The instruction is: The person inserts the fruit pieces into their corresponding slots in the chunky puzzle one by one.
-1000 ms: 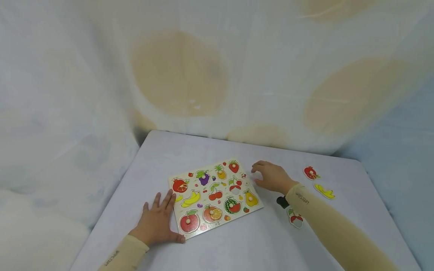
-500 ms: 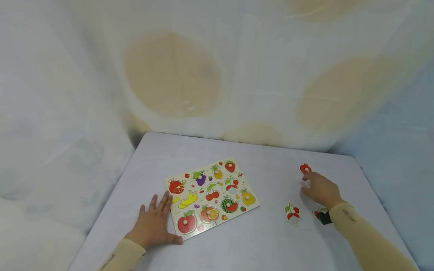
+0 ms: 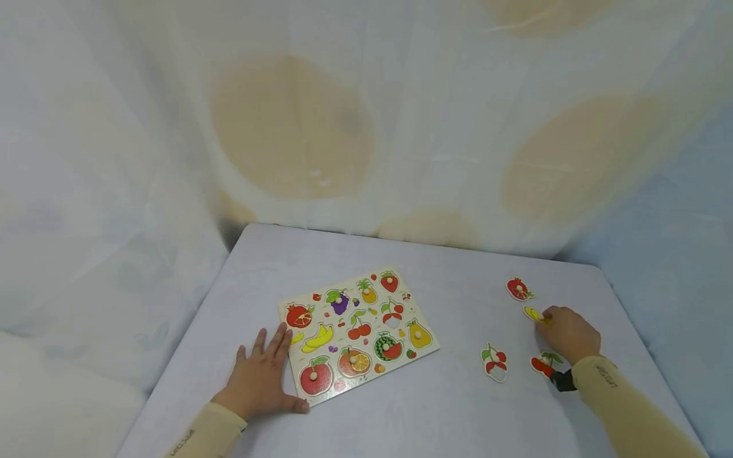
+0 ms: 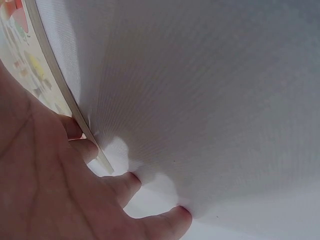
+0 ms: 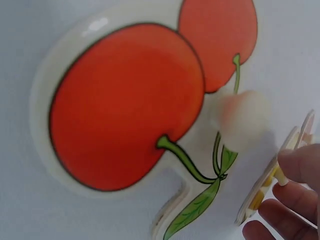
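Observation:
A wooden fruit puzzle board lies at a slant on the table, with knobbed fruit pieces in several places. My left hand is spread at its left edge, thumb at the near corner. In the left wrist view, two fingertips touch the board's side and two rest on the cloth. Right of the board, my right hand pinches the banana puzzle piece by its knob; the right wrist view shows this piece tilted between thumb and fingers. The hand hides part of it.
A pomegranate piece lies beyond my right hand. Nearer are a red-and-white fruit piece and a cherry piece, partly behind the dark wrist camera. Draped cloth stands behind the table.
My right hand has moved from beside the board to the loose pieces on the right and now grips the banana piece. The left hand stays at the board's edge.

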Available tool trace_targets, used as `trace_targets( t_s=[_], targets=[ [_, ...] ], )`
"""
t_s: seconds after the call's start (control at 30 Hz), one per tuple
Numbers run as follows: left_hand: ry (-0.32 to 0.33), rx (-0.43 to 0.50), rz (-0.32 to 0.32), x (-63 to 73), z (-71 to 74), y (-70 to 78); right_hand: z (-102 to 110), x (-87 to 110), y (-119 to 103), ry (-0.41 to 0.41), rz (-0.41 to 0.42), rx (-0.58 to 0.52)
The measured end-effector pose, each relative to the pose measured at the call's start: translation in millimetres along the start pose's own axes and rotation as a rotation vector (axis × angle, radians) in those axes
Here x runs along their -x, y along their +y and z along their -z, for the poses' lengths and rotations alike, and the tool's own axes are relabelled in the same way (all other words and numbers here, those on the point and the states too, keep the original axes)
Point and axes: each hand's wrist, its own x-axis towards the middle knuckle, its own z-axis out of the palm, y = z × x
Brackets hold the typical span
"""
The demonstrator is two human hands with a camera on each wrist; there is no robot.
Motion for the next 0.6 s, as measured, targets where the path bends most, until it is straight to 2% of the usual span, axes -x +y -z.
trace_targets(
  t_s=[0.3,0.6],
  targets=[
    [0.007,0.006,-0.008,0.2,-0.1,-0.2,-6,-4.6,-1,0.055,0.019,-0.019],
    [0.0,0.015,0.001,0.5,2.5,1.4,-12,-8.2,-2,0.07,0.095,-0.039]
  ],
)
